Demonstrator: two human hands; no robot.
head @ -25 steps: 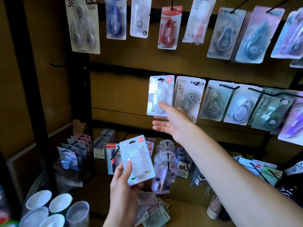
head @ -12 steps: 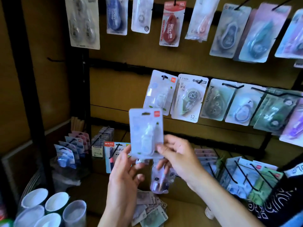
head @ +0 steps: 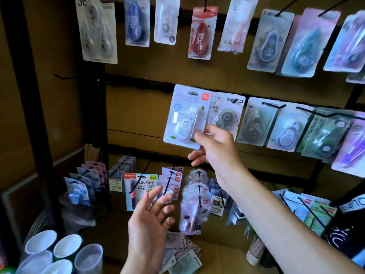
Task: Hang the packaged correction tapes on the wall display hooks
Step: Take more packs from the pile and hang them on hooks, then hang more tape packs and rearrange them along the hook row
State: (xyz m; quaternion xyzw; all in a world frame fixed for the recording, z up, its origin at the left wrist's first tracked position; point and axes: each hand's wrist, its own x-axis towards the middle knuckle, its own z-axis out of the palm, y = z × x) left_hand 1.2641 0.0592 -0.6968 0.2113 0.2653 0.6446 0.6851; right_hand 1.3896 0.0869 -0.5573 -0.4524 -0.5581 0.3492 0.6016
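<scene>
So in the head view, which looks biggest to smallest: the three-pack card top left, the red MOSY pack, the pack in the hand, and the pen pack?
1. Three-pack card, clearly largest, though cut off at the top.
2. Held pack in the right hand.
3. MOSY pack and pen pack: they look too alike, and sit at different distances from the camera, so I won't rank them.

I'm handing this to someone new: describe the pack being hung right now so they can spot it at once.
Find the middle row of hooks on the brown wall. At its left end, the right hand pinches a pale white-blue correction tape pack by its lower right corner. Unlike the darker grey pack beside it, it has a red logo square at its top right and small green leaves.
</scene>
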